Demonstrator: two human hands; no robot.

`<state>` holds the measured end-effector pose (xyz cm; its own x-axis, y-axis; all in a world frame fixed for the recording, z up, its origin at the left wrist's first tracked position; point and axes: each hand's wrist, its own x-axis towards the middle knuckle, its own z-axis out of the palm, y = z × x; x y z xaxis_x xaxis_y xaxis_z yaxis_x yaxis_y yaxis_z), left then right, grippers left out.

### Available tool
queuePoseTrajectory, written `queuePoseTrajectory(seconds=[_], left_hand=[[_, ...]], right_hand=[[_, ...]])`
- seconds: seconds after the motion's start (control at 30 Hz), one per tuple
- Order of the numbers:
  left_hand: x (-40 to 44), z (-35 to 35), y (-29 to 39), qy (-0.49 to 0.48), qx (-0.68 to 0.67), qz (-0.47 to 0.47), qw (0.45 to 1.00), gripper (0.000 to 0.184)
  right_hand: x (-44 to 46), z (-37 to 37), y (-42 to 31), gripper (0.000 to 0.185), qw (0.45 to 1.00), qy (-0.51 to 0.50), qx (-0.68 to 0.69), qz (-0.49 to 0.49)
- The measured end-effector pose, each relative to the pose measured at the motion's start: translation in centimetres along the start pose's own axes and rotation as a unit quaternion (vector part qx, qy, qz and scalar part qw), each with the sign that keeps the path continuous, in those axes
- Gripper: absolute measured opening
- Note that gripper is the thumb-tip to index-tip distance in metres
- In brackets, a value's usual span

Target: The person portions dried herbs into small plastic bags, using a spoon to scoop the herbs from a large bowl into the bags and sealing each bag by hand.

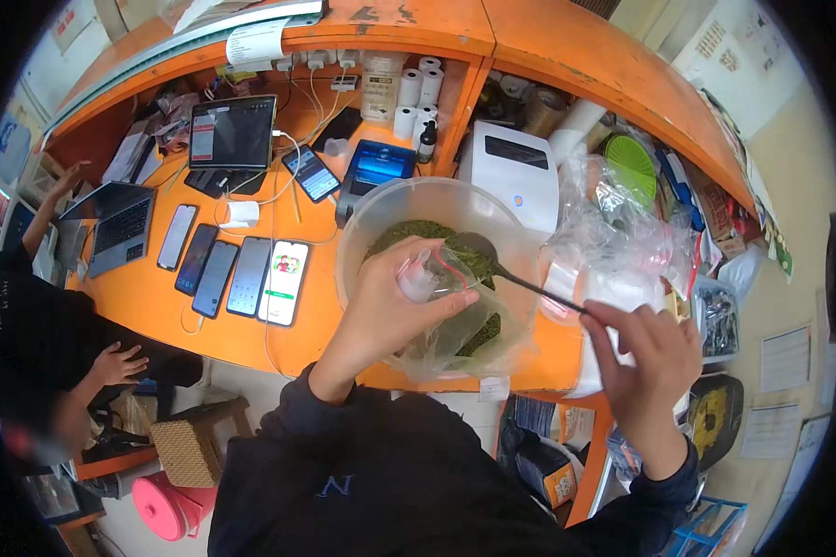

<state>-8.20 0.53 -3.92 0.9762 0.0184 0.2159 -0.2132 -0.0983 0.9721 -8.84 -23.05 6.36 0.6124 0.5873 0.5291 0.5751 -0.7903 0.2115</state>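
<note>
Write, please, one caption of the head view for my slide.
The left hand holds a clear bag over a tub of green flakes; the right hand holds a dark spoon.

Phone text (248,278) illegibly small, co-worker's head (45,432) blurred, chopped greens (404,230) partly hidden behind left fingers (450,305)

Orange is shown by the surface (158,308), dark green by the flakes (418,232), black by the spoon (541,290) and cloudy white by the tub (492,200); the clear bag (462,320) is crossed by a red line, and the bucket (163,509) is coloured pink
</note>
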Motion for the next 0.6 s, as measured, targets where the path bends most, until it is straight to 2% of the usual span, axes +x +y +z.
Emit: queuePoseTrajectory(seconds=[0.17, 0.2, 0.3, 0.33, 0.4, 0.47, 0.53, 0.6], left_hand=[[0.3, 0.0, -0.6, 0.01, -0.028, -0.026, 0.999, 0.034], [0.3, -0.2, 0.2, 0.003, -0.045, -0.031, 0.998, 0.036], [0.0, -0.5, 0.6, 0.0, -0.093, -0.069, 0.993, 0.042], [-0.1, -0.6, 0.5, 0.002, -0.11, -0.085, 0.99, 0.045], [-0.1, -0.7, 0.7, -0.004, -0.13, -0.059, 0.99, 0.05], [-0.2, -0.8, 0.5, 0.003, -0.12, -0.026, 0.992, 0.053], [-0.2, -1.0, -0.1, 0.024, -0.081, 0.011, 0.996, 0.053], [-0.2, -1.3, -0.4, 0.053, -0.053, 0.057, 0.996, 0.055]], right_hand=[[-1.3, -1.1, -1.4, 0.033, 0.967, 0.001, -0.207, -0.147], [-1.5, -1.1, -1.5, 0.038, 0.957, 0.01, -0.243, -0.158], [-1.1, -2.1, -1.8, 0.038, 0.955, 0.016, -0.255, -0.149], [-0.9, -2.5, -1.9, 0.035, 0.959, 0.018, -0.248, -0.136], [-0.7, -3.5, -1.8, 0.031, 0.966, 0.02, -0.234, -0.111], [-0.7, -4.1, -1.3, 0.026, 0.993, 0.016, -0.117, 0.006], [-0.5, -5.2, -1.6, 0.019, 0.987, -0.007, 0.013, 0.158], [-1.8, -5.7, -0.7, 0.016, 0.984, -0.044, 0.071, 0.156]])
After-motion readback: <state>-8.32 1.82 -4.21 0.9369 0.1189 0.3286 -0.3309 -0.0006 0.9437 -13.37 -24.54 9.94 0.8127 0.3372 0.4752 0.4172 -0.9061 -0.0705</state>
